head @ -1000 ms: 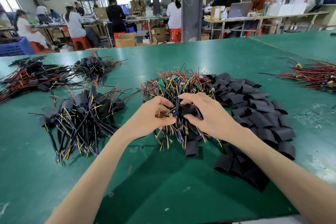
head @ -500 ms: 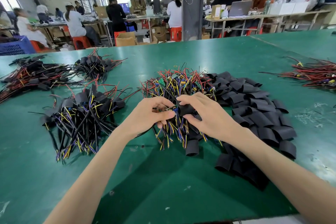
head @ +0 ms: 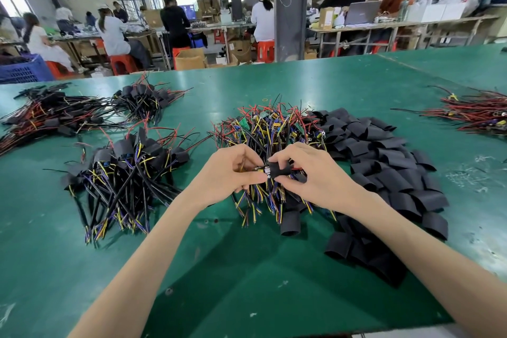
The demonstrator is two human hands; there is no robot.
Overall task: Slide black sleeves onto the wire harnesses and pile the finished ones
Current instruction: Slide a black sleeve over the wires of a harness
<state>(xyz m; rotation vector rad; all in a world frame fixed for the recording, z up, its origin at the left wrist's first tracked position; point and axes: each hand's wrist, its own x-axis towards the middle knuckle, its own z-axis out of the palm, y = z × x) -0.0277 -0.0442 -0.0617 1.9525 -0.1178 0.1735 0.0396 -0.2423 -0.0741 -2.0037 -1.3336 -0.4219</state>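
Observation:
My left hand (head: 230,173) pinches one wire harness (head: 259,169) by its small component end, above the heap of unsleeved harnesses (head: 263,129) in the middle of the table. My right hand (head: 310,173) grips a black sleeve (head: 278,168) that sits over that harness, red wire showing from its right end. A spread of loose black sleeves (head: 384,173) lies to the right. The pile of sleeved harnesses (head: 123,173) lies to the left of my hands.
The green table (head: 247,269) also carries more harness heaps at the back left (head: 55,115) and a red-wired heap at the far right (head: 477,115). One loose sleeve (head: 290,223) lies just below my hands. People work at benches beyond the table's far edge.
Both hands have lifted slightly off the heap with the harness. The sleeve in my right hand has turned level and has slid further along the harness toward my left hand.

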